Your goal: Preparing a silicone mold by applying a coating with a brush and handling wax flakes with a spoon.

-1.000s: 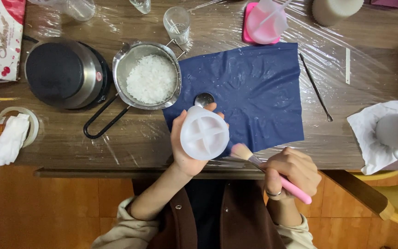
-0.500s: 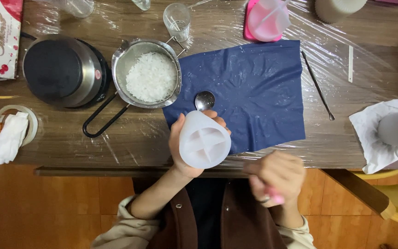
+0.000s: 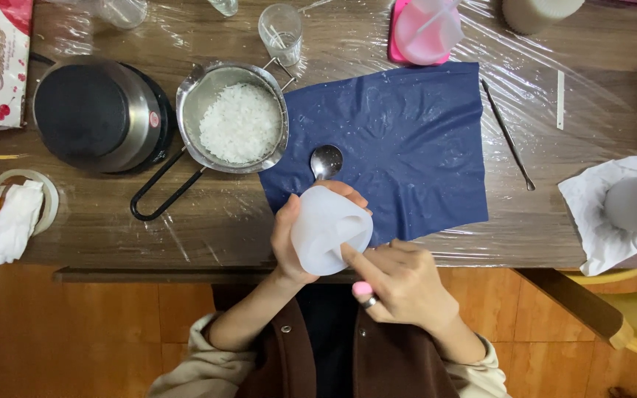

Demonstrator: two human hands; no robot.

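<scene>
Tilted further since half a second ago, the translucent white silicone cup (image 3: 329, 230) sits grasped in the left hand (image 3: 289, 239) above the worktop (image 3: 186, 221) edge; the right hand (image 3: 399, 284), clutching a pink-handled tool (image 3: 363, 289), presses its rim.

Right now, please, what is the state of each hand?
Left hand: closed around the white cup.
Right hand: closed on a pink tool, forefinger touching the cup.

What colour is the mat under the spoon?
Dark navy blue mat, plain, speckled with pale flecks; the head view shows it, with the spoon at its left edge.
</scene>
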